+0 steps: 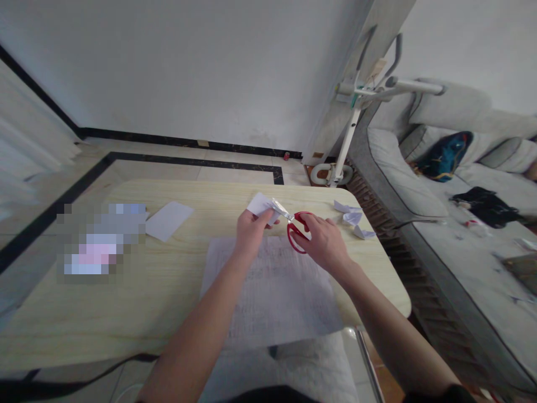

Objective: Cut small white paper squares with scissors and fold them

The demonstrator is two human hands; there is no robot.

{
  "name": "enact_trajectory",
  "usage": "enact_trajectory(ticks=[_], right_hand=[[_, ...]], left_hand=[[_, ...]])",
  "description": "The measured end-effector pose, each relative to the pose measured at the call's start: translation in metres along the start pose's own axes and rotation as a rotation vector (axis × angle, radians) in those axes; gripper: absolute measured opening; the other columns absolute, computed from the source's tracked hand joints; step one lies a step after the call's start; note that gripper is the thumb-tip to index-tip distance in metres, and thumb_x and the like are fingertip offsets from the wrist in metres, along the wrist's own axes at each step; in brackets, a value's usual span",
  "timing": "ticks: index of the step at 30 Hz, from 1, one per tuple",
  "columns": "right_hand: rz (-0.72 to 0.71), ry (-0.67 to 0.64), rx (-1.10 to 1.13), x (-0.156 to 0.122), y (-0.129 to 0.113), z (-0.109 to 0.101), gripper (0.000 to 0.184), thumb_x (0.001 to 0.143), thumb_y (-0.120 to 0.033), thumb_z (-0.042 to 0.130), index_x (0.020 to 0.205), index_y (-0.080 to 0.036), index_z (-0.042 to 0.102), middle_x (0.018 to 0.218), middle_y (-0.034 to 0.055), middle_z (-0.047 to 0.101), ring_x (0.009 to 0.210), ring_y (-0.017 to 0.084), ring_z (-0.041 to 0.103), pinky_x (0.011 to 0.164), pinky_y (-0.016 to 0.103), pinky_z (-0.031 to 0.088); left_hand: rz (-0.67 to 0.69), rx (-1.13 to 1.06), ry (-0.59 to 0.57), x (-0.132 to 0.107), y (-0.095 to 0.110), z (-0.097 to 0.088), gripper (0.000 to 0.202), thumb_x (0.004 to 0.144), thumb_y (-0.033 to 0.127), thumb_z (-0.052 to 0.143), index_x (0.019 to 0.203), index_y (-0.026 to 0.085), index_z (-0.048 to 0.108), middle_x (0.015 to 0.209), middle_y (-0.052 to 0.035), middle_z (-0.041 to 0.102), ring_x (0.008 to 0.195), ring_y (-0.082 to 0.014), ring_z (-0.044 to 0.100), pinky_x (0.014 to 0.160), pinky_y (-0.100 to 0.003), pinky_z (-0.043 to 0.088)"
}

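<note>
Near the middle of the table, my left hand [251,226] is closed on a small piece of white paper [258,204], pinched between thumb and fingers. My right hand [325,238] has its fingers in the red handles of a pair of scissors [297,242]. The scissors' metal blades point up and left and meet the paper's right side; whether they are cutting into it I cannot make out. Under both hands lies a large printed sheet [285,291] that reaches the table's front edge. Several folded paper scraps [351,217] lie right of my right hand.
The pale wooden table [168,296] has rounded corners. At its left lie another piece of white paper [170,219] and a pixelated, unreadable patch. A white exercise machine [346,145] stands behind the right corner, and a grey sofa [444,240] runs along the right.
</note>
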State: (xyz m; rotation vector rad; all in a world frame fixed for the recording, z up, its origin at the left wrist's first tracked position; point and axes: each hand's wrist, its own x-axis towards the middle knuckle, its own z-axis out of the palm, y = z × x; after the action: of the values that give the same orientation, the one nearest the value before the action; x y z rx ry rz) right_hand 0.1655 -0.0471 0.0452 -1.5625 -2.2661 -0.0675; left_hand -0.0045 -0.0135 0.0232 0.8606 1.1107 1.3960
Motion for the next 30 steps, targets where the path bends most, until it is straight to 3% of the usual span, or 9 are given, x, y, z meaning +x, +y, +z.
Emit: enact_trajectory(ticks=[8, 16, 30], right_hand=[[0.003, 0.011, 0.021, -0.0007, -0.0016, -0.0001, 0.033, 0.087, -0.038, 0.051, 0.113, -0.019, 0.054, 0.104, 0.0124, 0.068, 0.084, 0.024, 0.064, 0.073, 0.036, 0.038], [-0.003, 0.019, -0.010, -0.0006, -0.0019, -0.0011, 0.032, 0.086, -0.037, 0.052, 0.112, -0.019, 0.053, 0.108, 0.0106, 0.067, 0.096, 0.025, 0.063, 0.076, 0.037, 0.038], [0.001, 0.000, -0.029, -0.0016, 0.0004, 0.0030, 0.031, 0.090, -0.039, 0.048, 0.112, -0.019, 0.055, 0.105, 0.0114, 0.069, 0.086, 0.023, 0.065, 0.071, 0.035, 0.038]], left_hand=[[0.003, 0.042, -0.008, -0.0011, 0.0006, 0.0012, 0.022, 0.067, 0.030, 0.067, 0.082, 0.013, 0.070, 0.074, -0.0072, 0.070, 0.059, -0.0165, 0.066, 0.052, -0.023, 0.047], [0.006, 0.062, -0.033, -0.0007, -0.0023, 0.0006, 0.018, 0.069, 0.026, 0.067, 0.081, 0.013, 0.072, 0.075, -0.0078, 0.070, 0.059, -0.0164, 0.066, 0.052, -0.024, 0.047], [0.024, 0.099, -0.018, -0.0013, -0.0014, -0.0011, 0.022, 0.070, 0.030, 0.067, 0.084, 0.013, 0.070, 0.075, -0.0067, 0.070, 0.059, -0.0164, 0.066, 0.050, -0.023, 0.045]])
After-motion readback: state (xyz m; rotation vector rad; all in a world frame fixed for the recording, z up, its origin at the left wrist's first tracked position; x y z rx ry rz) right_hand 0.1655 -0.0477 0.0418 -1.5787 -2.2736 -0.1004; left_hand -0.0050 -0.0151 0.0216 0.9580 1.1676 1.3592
